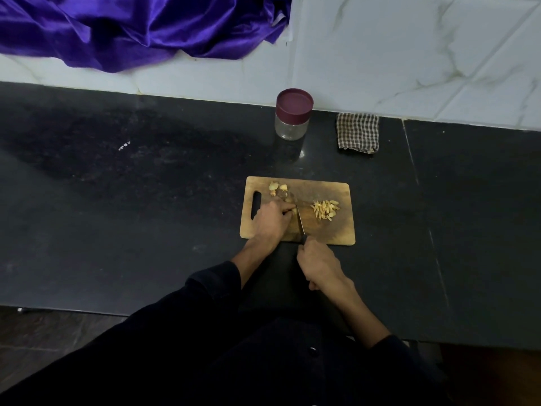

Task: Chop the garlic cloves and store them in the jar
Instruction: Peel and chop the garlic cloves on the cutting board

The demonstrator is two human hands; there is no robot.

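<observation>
Single head view, looking steeply down, counter (146,200) near

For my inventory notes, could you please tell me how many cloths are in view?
2: a purple satin cloth draped over the back ledge, and a folded checked cloth on the counter right of the jar.

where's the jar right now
In the head view the jar stands lid on, at the back of the counter, beyond the cutting board, left of the checked cloth.
</observation>
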